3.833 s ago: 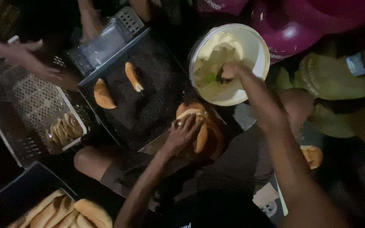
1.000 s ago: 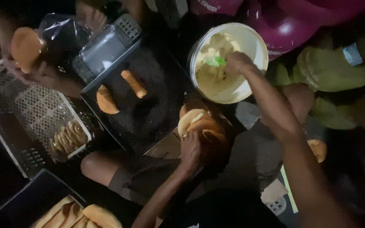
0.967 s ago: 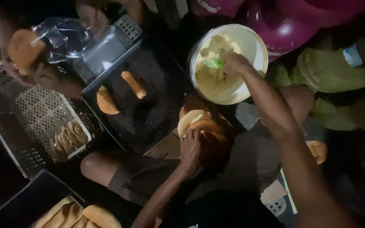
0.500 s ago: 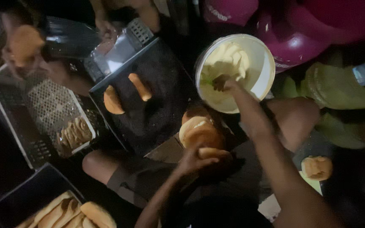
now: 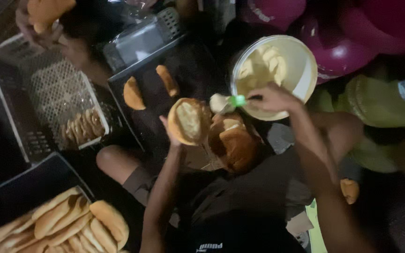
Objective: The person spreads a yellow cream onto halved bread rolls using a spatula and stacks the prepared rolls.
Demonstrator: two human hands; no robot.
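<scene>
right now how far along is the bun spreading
Done: two buns lie on the black tray. In hand: the left hand holds an open bun cut side up, while the right hand brings a green-handled spreader loaded with pale spread from the white bowl. Left: a crate of long rolls and more buns on the lap.

Left hand (image 5: 172, 133) raised on a bent forearm, fingers spread and cupped beneath a round, pale split bun (image 5: 188, 121), its cut face tilted up above the fingertips. Right hand (image 5: 273, 97) stretched forward on a long bare arm, fingers pinched shut round a green-handled spreader (image 5: 230, 101), its cream-loaded tip left of the knuckles.
</scene>
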